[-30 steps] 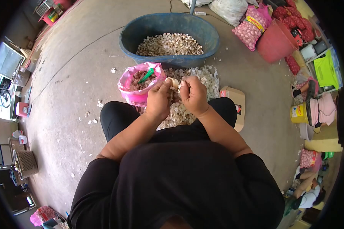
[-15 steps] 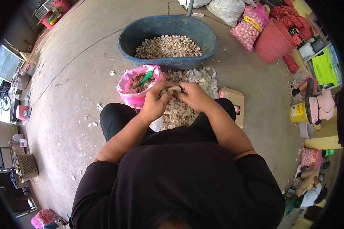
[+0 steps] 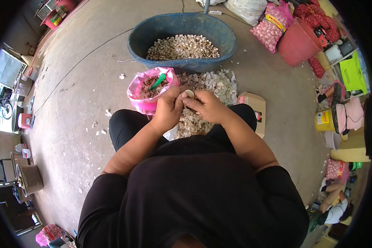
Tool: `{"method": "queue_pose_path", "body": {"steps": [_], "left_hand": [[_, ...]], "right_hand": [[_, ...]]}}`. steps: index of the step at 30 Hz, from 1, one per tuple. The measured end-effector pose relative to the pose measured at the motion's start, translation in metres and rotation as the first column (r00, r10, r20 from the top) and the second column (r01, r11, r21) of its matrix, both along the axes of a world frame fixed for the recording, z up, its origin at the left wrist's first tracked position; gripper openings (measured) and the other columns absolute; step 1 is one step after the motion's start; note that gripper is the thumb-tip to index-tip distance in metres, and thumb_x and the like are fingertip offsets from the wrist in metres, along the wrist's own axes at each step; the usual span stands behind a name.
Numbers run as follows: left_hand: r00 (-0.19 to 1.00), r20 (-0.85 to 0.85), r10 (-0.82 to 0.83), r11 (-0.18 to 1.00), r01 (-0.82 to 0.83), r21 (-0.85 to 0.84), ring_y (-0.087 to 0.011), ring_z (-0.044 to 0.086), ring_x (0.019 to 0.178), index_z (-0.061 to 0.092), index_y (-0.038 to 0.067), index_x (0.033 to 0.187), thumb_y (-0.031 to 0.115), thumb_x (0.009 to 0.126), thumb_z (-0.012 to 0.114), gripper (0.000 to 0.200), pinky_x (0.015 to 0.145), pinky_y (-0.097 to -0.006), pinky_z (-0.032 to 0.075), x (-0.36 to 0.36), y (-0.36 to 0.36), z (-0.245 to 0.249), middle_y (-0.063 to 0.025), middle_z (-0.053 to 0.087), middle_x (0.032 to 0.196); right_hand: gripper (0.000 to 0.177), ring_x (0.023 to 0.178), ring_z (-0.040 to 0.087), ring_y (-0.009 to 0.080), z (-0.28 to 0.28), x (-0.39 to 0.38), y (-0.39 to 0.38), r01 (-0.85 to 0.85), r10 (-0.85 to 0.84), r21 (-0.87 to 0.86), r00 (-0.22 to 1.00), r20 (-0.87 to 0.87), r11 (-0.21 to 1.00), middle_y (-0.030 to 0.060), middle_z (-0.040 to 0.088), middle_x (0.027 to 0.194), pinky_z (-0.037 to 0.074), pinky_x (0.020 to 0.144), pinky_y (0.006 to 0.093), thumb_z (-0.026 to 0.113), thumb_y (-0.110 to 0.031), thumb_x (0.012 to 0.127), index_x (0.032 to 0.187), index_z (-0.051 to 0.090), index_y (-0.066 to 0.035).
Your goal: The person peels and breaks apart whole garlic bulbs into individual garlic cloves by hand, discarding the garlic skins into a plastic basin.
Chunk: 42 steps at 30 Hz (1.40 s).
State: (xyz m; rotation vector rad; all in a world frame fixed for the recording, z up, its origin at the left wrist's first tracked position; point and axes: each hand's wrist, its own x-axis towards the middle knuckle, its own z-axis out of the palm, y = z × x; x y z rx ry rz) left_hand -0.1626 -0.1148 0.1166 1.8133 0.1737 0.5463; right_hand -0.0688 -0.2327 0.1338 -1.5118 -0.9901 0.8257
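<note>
My left hand (image 3: 168, 109) and my right hand (image 3: 211, 107) meet between my knees, fingers pinched together around a pale garlic clove (image 3: 189, 93). Beneath them spreads a heap of papery garlic skins (image 3: 220, 85). Close beside my left hand stands an open pink plastic bag (image 3: 143, 105) of brownish-red cloves, with a green-handled tool (image 3: 157, 81) lying on top. Beyond the heap, a large blue tub (image 3: 182, 65) holds many whitish cloves. Whether a small tool is also hidden within my fingers, I cannot make out.
A cardboard box (image 3: 258, 103) lies by my right knee. Back right are a pink mesh sack of garlic (image 3: 268, 35) and a red bucket (image 3: 298, 43). Another person (image 3: 337, 211) sits at the lower right. Skin scraps dot the concrete floor (image 3: 78, 124).
The clove has turned between my fingers, from lying sideways to showing a rounded pale end. My fingers have closed tighter together; the view has shifted slightly.
</note>
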Motion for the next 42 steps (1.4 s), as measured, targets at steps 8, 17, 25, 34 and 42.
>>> {"method": "queue_pose_path", "body": {"steps": [8,17,25,34,42], "left_hand": [[0.993,0.116,-0.019,1.0,0.02,-0.012,-0.0154,0.055,0.065,0.058,-0.003,0.089,0.007,0.086,0.047,0.015,0.059,-0.0264,0.044,-0.006,-0.007,0.003,-0.0109,0.059,0.075],[0.974,-0.184,-0.129,0.956,0.072,-0.286,-0.0043,0.043,0.056,0.057,-0.001,0.081,0.014,0.088,0.046,0.02,0.049,-0.0209,0.037,-0.011,-0.003,0.001,0.0007,0.053,0.064],[0.947,-0.265,-0.185,0.894,0.05,-0.445,-0.0057,0.043,0.053,0.058,-0.001,0.089,0.022,0.087,0.05,0.025,0.047,-0.02,0.036,-0.008,-0.001,-0.004,-0.0002,0.053,0.066],[0.919,-0.18,-0.351,0.597,0.072,-0.799,-0.0127,0.05,0.053,0.054,-0.001,0.099,0.027,0.084,0.054,0.032,0.045,-0.0227,0.04,-0.009,0.026,-0.007,-0.0089,0.059,0.075],[0.896,-0.111,-0.43,0.533,0.153,-0.832,-0.0136,0.052,0.053,0.056,0.0,0.087,0.03,0.083,0.054,0.031,0.043,-0.0222,0.04,-0.006,0.023,-0.014,-0.0082,0.058,0.072]], "right_hand": [[0.017,0.047,0.038,0.0043,0.003,-0.002,-0.012,-0.169,0.142,-0.066,0.944,-0.297,0.983,-0.0027,0.043,0.056,0.031,0.043,0.0211,0.046,-0.018,0.088,0.082,0.052,-0.003],[0.016,0.046,0.038,0.004,-0.003,-0.011,-0.024,-0.198,0.13,-0.104,0.88,-0.456,0.975,-0.0026,0.044,0.057,0.031,0.042,0.0202,0.044,-0.017,0.088,0.084,0.051,-0.004],[0.02,0.049,0.041,0.0059,-0.022,-0.006,-0.018,0.032,-0.069,-0.198,0.98,-0.185,0.98,-0.0017,0.046,0.055,0.034,0.045,0.0239,0.047,-0.018,0.086,0.077,0.053,-0.002],[0.03,0.063,0.059,0.0186,-0.032,0.017,-0.019,0.352,-0.146,-0.287,0.82,0.553,0.891,0.014,0.06,0.071,0.045,0.058,0.0334,0.058,-0.027,0.08,0.091,0.051,-0.001],[0.025,0.066,0.052,0.0054,-0.029,-0.007,0.004,0.07,-0.051,0.177,0.993,-0.108,0.982,0.002,0.057,0.079,0.042,0.054,0.0201,0.055,-0.015,0.084,0.104,0.049,-0.003]]}}
